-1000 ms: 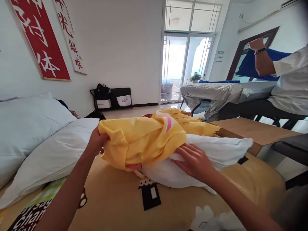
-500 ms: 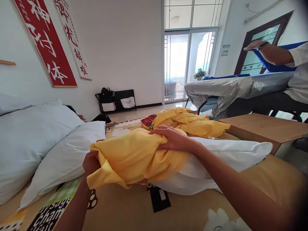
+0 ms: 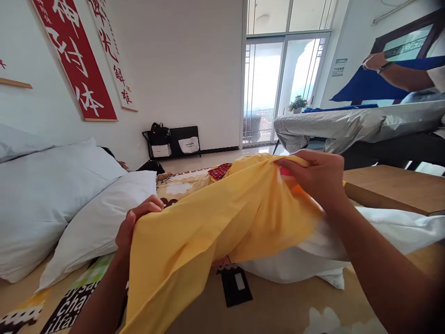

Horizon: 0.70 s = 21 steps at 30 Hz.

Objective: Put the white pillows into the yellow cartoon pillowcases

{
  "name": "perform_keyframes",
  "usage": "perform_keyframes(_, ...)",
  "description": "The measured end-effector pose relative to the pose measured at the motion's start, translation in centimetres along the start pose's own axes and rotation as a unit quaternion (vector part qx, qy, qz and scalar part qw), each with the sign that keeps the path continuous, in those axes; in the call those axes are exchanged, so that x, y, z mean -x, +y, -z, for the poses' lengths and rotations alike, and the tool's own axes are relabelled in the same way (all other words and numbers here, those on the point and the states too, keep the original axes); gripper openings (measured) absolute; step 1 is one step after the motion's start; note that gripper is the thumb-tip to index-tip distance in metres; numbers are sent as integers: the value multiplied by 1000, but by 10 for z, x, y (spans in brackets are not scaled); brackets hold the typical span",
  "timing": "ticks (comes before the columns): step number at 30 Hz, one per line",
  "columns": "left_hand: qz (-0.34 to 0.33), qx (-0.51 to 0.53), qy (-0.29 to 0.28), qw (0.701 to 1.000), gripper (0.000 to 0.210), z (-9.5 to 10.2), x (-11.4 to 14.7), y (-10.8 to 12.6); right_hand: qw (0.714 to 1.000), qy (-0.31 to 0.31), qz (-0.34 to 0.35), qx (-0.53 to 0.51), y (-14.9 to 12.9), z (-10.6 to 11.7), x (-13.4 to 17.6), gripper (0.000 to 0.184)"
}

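Left hand curled over the near edge of a large yellow cotton pillowcase, fingers closed on the fabric, thumb side hidden under the cloth. Right hand pinches the far, raised edge of the same pillowcase in a tight fist; a spot of pink print shows at the fingertips. The cloth is stretched in a slope between the two hands, high on the right, low on the left, with its loose lower end hanging toward the camera.

Under the right forearm, a plump white pillow lies on the bed's patterned yellow sheet, its left part covered by the pillowcase. Cannot tell whether the pillow is partly inside the case or merely beneath it.

Two more white pillows rest against the wall on the left. A red checked cloth lies further up the bed. A wooden tabletop stands just beside the bed on the right.

Behind it, another person's arm holds blue fabric over a silver-covered ironing board.

Risks, as judged: the left grip looks shallow, so a harder pull from the right could strip the edge out. The hanging end could bunch and hide the opening. The pillow sits near the bed's edge and could slide off if dragged.
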<state>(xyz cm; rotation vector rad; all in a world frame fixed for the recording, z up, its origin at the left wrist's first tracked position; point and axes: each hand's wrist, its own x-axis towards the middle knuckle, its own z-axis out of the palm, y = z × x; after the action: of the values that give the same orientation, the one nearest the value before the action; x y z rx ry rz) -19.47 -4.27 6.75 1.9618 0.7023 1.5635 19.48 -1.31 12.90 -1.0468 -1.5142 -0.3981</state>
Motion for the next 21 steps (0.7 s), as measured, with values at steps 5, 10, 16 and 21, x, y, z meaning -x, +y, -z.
perform_keyframes(5,11,-82,-92,992,50,-5,-5,-11,963,-206,-31,173,45,-9,19,53)
perform_keyframes(10,42,-92,-34,994,37,-16,9,-28,960,-120,69,245,24,-14,36,26)
perform_keyframes(16,48,-92,32,994,34,-44,8,-14,874,-255,415,-4,-106,-8,81,37)
perform_keyframes(21,170,53,167,970,34,-60,7,-8,864,-227,440,-92,-127,-19,94,30)
